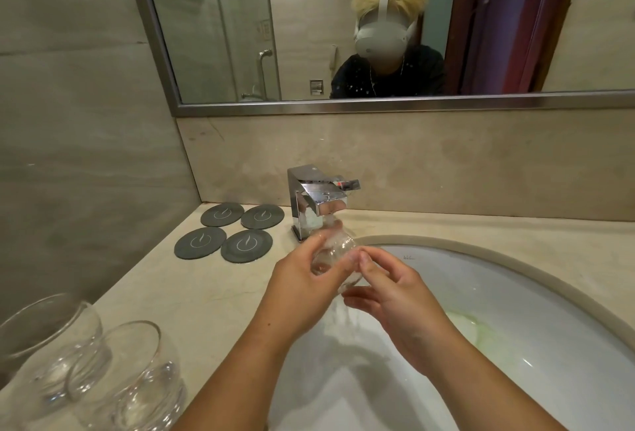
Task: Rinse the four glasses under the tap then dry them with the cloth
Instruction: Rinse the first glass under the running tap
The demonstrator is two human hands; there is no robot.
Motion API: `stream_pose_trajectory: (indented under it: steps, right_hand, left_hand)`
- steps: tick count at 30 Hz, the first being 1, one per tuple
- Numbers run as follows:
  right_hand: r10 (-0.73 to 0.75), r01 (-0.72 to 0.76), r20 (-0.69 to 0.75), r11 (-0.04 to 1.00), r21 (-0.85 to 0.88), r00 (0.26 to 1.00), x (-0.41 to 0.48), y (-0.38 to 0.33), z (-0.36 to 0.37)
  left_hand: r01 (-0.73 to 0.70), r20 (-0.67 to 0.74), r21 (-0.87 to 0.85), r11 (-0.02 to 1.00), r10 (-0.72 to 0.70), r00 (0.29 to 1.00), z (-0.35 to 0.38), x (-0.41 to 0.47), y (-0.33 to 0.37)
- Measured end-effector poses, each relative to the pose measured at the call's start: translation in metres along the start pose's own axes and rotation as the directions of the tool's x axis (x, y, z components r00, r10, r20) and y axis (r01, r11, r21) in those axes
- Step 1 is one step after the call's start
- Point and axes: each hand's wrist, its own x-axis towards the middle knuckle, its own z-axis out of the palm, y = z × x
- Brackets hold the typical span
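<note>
while two glasses stand at the near edge of the counter (213,300), near glass (51,355) and second glass (134,386) overlap from this angle; touching or not, i cannot tell. left forearm passes just beside them, so a careless elbow could sweep one off.

further in, left hand (302,279) wraps the held glass (335,258), fingers curled round its side. right hand (388,289) grips the other side, thumb on top and fingers under. glass is tilted over the basin (515,293), right under the tap (319,200), water streaming off it.

wet glass, wet skin: a slip looks likely, and a drop into the hard basin could chip or break it. rim sits close to the metal spout; lifting carelessly could knock it.

fourth glass and cloth not in view. four coasters (223,234) lie beyond, left of tap.
</note>
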Motion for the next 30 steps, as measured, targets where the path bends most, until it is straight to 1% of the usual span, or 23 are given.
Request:
stream_pose_trajectory:
  steps: [3, 5, 7, 9, 12, 13, 15, 16, 18, 20, 22, 25, 28, 30]
  right_hand:
    - [-0.009, 0.01, 0.026, 1.0, -0.025, 1.0, -0.001, 0.0, 0.004]
    - [-0.024, 0.025, 0.03, 0.999, -0.035, 0.999, -0.002, 0.0, 0.005]
    - [-0.035, 0.036, 0.026, 0.998, -0.056, 0.999, -0.003, -0.001, 0.006]
    - [-0.023, 0.025, 0.038, 0.998, -0.058, 0.999, -0.004, -0.001, 0.006]
    - [0.005, -0.004, 0.041, 1.0, -0.021, 0.999, -0.003, -0.001, 0.006]
    - [0.001, 0.0, 0.02, 1.0, -0.015, 1.0, -0.002, 0.0, 0.005]
    - [-0.009, 0.009, -0.031, 1.0, -0.006, 0.999, 0.001, 0.001, 0.002]
    - [-0.009, 0.01, -0.048, 1.0, 0.005, 0.999, 0.002, 0.001, 0.001]
    - [0.004, -0.002, -0.069, 0.999, 0.033, 0.998, 0.003, 0.002, -0.001]
    - [0.017, -0.013, -0.074, 0.999, 0.049, 0.997, 0.003, 0.001, -0.001]
    - [0.027, -0.022, -0.082, 0.997, 0.067, 0.996, 0.003, -0.002, 0.0]
    - [0.041, -0.031, -0.094, 0.994, 0.104, 0.995, 0.001, -0.006, 0.002]
    - [0.059, -0.051, -0.066, 0.992, 0.118, 0.996, 0.0, -0.007, 0.003]
    - [0.069, -0.063, -0.047, 0.99, 0.125, 0.997, 0.0, -0.006, 0.003]
  left_hand:
    - [0.028, -0.084, -0.019, 0.999, -0.03, 0.996, 0.004, 0.001, 0.006]
    - [0.037, -0.12, -0.091, 0.995, -0.047, 0.992, 0.005, 0.003, 0.007]
    - [0.09, -0.143, -0.155, 0.984, -0.113, 0.983, 0.005, 0.006, 0.005]
    - [0.141, -0.13, -0.205, 0.969, -0.17, 0.977, 0.004, 0.007, 0.001]
    - [0.194, -0.02, -0.278, 0.941, -0.207, 0.978, 0.004, 0.004, 0.0]
    - [0.182, 0.033, -0.266, 0.947, -0.18, 0.983, 0.004, 0.003, 0.0]
    - [0.098, 0.122, -0.172, 0.98, -0.077, 0.989, 0.004, 0.001, -0.002]
    - [0.044, 0.136, -0.109, 0.993, -0.029, 0.99, 0.004, -0.001, -0.004]
    - [-0.033, 0.109, 0.016, 0.999, 0.031, 0.994, 0.003, -0.001, -0.007]
    - [-0.08, 0.089, 0.052, 0.995, 0.076, 0.993, 0.003, -0.001, -0.006]
    - [-0.073, 0.081, -0.018, 0.997, 0.074, 0.994, 0.003, -0.001, -0.006]
    - [0.005, 0.033, -0.163, 0.987, 0.0, 0.999, 0.004, 0.003, -0.005]
    - [0.07, 0.014, -0.309, 0.949, -0.07, 0.997, 0.004, 0.004, -0.003]
    - [0.133, 0.02, -0.356, 0.925, -0.135, 0.991, 0.004, 0.005, -0.003]
